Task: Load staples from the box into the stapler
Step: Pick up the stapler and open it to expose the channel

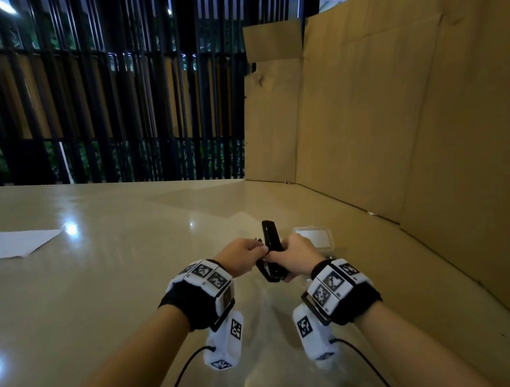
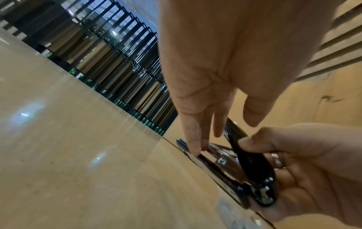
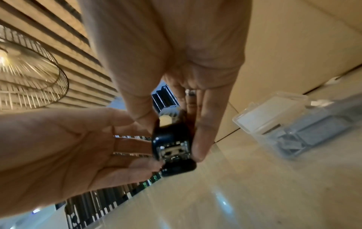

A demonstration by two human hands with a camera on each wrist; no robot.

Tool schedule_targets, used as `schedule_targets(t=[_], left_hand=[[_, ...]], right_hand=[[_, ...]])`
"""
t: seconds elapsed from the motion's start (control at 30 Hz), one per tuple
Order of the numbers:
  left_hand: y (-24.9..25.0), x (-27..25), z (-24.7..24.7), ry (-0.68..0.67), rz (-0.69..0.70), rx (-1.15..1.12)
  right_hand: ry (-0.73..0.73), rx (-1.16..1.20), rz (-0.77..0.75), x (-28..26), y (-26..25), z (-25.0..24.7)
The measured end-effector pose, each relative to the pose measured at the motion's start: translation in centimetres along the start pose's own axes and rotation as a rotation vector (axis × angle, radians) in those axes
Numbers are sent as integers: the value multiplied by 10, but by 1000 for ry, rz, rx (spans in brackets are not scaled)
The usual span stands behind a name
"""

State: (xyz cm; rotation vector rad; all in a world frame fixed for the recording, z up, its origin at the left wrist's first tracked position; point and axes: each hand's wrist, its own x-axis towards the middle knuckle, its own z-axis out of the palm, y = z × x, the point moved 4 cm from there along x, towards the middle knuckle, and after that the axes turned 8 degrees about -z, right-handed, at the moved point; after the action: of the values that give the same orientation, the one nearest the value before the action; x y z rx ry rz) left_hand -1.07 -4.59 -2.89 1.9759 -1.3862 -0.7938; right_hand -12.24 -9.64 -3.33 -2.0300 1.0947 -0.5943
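Holding the black stapler (image 1: 273,253) with its lid swung up, the right hand (image 1: 296,257) wraps its rear just above the table (image 1: 115,267), while the left hand (image 1: 242,256) sets fingertips (image 2: 195,148) on the metal staple channel (image 2: 213,164); whether they pinch a strip is unclear. Loading seems underway. Next, seating staples, then closing. The clear staple box (image 3: 290,122) lies open just beside the right hand

glossy black plastic stapler (image 1: 272,247), clear plastic box (image 3: 290,122), polished table (image 1: 116,282).
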Motion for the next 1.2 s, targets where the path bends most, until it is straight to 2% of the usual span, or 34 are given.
schedule_targets(t=[0.2,0.4,0.57,0.7,0.97,1.07,1.13,1.2], left_hand=[[17,-42,-2,-38,170,-232],[16,-63,-4,-73,191,-634],[15,-64,-12,56,247,-771],[8,-69,-9,58,265,-853],[-2,-73,-5,133,248,-756],[-1,-73,-8,155,260,-757],[-1,-73,-9,149,259,-772],[0,-73,-10,128,279,-768]], right_hand=[[160,97,-174,-31,-13,-16],[221,104,-391,-70,-39,-12],[273,117,-500,-75,-59,-1],[296,38,-529,-74,-58,5],[150,18,-517,-79,-49,15],[118,115,-499,-83,-51,9],[150,230,-474,-83,-51,3],[259,289,-428,-82,-49,-3]])
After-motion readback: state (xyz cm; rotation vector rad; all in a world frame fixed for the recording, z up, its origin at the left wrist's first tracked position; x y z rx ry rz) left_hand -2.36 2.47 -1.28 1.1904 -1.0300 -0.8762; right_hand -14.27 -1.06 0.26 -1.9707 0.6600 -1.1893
